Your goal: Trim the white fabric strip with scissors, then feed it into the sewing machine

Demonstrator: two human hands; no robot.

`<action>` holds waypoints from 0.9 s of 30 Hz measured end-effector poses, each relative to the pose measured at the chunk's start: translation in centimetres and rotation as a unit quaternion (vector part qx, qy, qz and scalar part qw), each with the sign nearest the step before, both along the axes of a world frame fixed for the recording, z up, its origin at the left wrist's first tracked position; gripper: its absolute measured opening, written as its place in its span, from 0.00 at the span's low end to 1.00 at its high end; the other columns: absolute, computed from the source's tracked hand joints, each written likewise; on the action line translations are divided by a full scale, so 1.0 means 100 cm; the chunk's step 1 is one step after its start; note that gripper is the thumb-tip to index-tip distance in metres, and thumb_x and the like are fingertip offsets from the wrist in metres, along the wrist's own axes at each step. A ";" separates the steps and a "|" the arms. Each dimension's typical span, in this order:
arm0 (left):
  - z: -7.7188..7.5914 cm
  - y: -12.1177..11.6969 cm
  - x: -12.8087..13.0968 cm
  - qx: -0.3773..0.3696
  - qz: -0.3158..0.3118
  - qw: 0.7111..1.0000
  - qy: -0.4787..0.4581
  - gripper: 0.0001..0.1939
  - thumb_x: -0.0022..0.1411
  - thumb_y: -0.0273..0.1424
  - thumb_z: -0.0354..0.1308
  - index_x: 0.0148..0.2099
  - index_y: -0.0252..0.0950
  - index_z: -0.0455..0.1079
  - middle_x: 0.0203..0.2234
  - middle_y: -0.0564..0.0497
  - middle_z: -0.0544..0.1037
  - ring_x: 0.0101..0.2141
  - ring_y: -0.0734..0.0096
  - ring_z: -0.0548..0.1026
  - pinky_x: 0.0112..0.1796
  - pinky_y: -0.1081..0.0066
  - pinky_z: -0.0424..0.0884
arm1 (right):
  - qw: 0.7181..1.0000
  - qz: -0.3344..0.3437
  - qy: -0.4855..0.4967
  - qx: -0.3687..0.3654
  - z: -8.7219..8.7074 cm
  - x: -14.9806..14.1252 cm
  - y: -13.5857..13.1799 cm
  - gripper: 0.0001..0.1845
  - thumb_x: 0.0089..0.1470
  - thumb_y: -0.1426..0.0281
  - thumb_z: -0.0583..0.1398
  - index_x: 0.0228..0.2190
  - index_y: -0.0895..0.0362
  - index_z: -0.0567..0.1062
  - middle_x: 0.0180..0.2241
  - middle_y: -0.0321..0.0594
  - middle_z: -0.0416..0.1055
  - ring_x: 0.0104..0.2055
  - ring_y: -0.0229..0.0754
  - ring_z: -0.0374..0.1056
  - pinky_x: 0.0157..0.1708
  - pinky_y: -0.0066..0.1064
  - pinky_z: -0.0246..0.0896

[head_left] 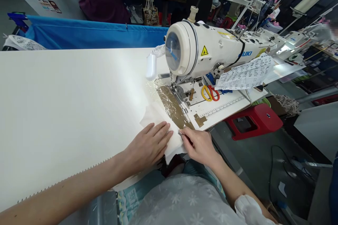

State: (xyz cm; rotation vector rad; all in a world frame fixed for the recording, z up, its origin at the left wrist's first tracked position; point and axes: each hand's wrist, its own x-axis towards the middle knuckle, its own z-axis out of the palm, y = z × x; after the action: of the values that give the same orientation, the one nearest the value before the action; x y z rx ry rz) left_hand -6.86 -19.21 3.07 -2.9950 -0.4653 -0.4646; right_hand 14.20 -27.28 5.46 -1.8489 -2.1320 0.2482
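Observation:
A piece of white fabric (153,113) lies at the front edge of the white table, with one corner hanging over. My left hand (151,143) rests flat on the fabric, fingers stretched out. At the fabric's right edge my right hand (196,144) is closed, thumb and forefinger pinching that edge. Just beyond both hands is the white sewing machine (211,47); its needle area (174,86) is apart from the fabric. Brown tape (171,107) covers the machine bed between the fabric and the needle area.
Scissors with yellow and red handles (210,93) lie right of the needle area. A handwritten sheet (245,74) leans against the machine. A red stool (256,121) stands at the right. Behind the white table (66,112) hangs blue cloth (100,35); two people sit beyond.

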 end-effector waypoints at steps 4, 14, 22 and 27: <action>0.002 0.003 -0.001 0.000 -0.007 1.000 -0.004 0.20 0.71 0.33 0.46 0.59 0.32 0.67 0.57 0.41 0.71 0.57 0.54 0.67 0.53 0.57 0.63 | 1.000 0.002 0.006 -0.011 0.001 0.010 -0.014 0.11 0.63 0.70 0.49 0.38 0.54 0.71 0.25 0.34 0.74 0.26 0.39 0.69 0.27 0.29 0.50; 0.011 0.014 -0.004 -0.021 0.024 0.999 0.012 0.20 0.72 0.31 0.42 0.59 0.30 0.68 0.56 0.40 0.72 0.56 0.54 0.68 0.55 0.56 0.64 | 1.000 -0.004 0.009 0.005 0.002 -0.010 0.014 0.11 0.63 0.70 0.50 0.40 0.53 0.72 0.31 0.36 0.76 0.32 0.41 0.72 0.29 0.28 0.54; 0.005 0.007 -0.001 -0.002 0.048 0.999 0.006 0.21 0.72 0.29 0.42 0.58 0.28 0.68 0.55 0.36 0.71 0.57 0.50 0.67 0.53 0.54 0.65 | 0.998 -0.014 0.048 0.027 -0.007 -0.021 0.038 0.11 0.64 0.70 0.50 0.43 0.54 0.70 0.33 0.38 0.78 0.33 0.42 0.74 0.30 0.29 0.58; 0.005 0.007 -0.001 0.007 0.050 0.999 0.006 0.20 0.71 0.30 0.43 0.58 0.28 0.67 0.54 0.36 0.72 0.57 0.51 0.67 0.53 0.56 0.65 | 0.999 -0.012 0.031 0.003 -0.011 -0.026 0.049 0.10 0.62 0.72 0.51 0.42 0.54 0.70 0.37 0.39 0.78 0.35 0.43 0.74 0.30 0.29 0.58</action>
State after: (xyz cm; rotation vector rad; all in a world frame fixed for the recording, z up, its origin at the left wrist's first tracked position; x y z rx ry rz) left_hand -6.94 -18.54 3.57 -2.9432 -0.6049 -0.4378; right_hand 11.63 -22.37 4.32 -1.8389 -2.0656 0.2879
